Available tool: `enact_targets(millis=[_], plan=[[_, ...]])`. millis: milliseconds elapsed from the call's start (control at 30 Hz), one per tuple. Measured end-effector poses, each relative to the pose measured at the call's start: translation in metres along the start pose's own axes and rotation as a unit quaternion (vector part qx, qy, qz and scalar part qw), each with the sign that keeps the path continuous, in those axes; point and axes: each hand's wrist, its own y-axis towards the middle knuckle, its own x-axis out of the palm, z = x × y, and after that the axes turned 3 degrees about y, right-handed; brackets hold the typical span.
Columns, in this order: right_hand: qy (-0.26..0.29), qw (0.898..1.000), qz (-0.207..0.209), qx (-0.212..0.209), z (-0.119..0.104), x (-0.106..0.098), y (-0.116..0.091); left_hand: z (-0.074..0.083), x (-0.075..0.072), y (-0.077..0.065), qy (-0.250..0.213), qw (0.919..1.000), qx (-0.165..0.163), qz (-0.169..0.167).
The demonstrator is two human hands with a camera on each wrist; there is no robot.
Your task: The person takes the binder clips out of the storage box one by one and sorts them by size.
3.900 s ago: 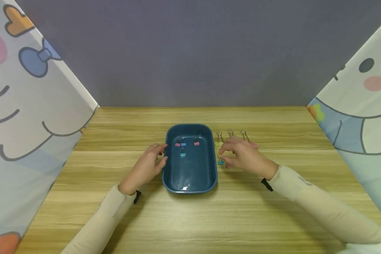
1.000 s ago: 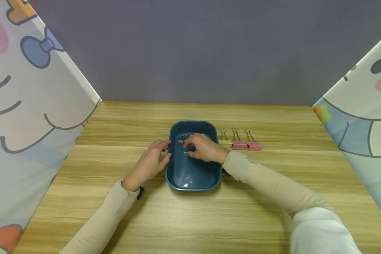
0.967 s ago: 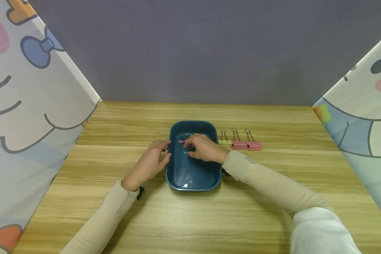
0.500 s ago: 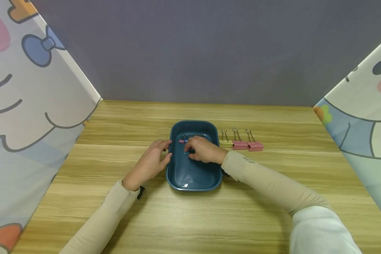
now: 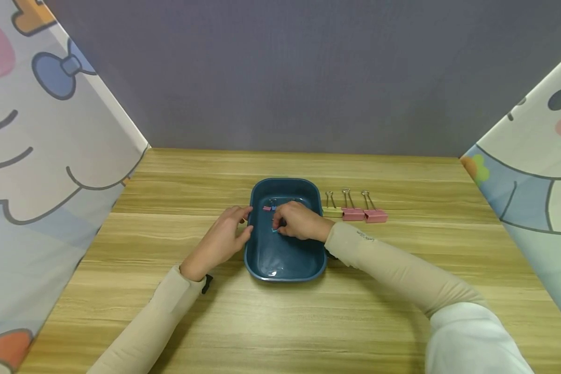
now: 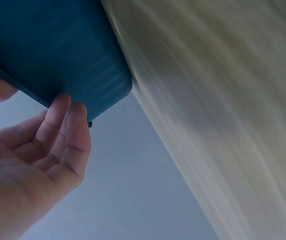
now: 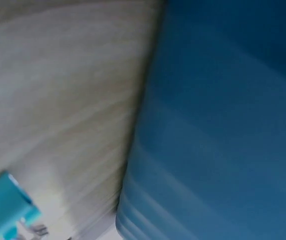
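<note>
My right hand (image 5: 299,221) is inside the dark blue tray (image 5: 285,279), its thumb and fingertips pinching a small teal binder clip (image 5: 274,230). Only a bit of that clip shows below the fingers. My left hand (image 5: 222,236) touches the tray's left side with loosely bent fingers. The left wrist view shows those fingers (image 6: 77,130) against the tray's outer wall. Farther back in the tray lie a small pink binder clip (image 5: 267,208) and a blue binder clip (image 5: 274,208), partly covered by my right hand. My right hand is outside the right wrist view.
Right of the tray, a yellow binder clip (image 5: 333,212) and two larger pink binder clips, the nearer one (image 5: 352,214) and the outer one (image 5: 376,216), lie in a row. A teal binder clip (image 7: 5,207) appears on the wooden table (image 5: 355,322) in the right wrist view.
My right hand has gone from the clips beside the tray into the tray and closed its fingers on the teal clip, which has shifted slightly toward me. My left hand keeps its place.
</note>
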Motion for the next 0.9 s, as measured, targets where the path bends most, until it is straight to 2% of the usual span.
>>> enact_targets(millis=[467, 600, 900], plan=[[0.005, 1.000, -0.021, 0.015, 0.000, -0.001, 0.001, 0.004, -0.001, -0.002, -0.002, 1.0000, -0.008, -0.004], [0.022, 1.000, -0.009, 0.004, -0.001, -0.001, -0.001, 0.003, 0.000, -0.001, -0.003, 0.9999, -0.010, -0.006], [0.039, 0.998, 0.045, -0.031, -0.006, -0.011, -0.012, 0.002, -0.001, -0.001, -0.003, 1.0000, 0.002, 0.003]])
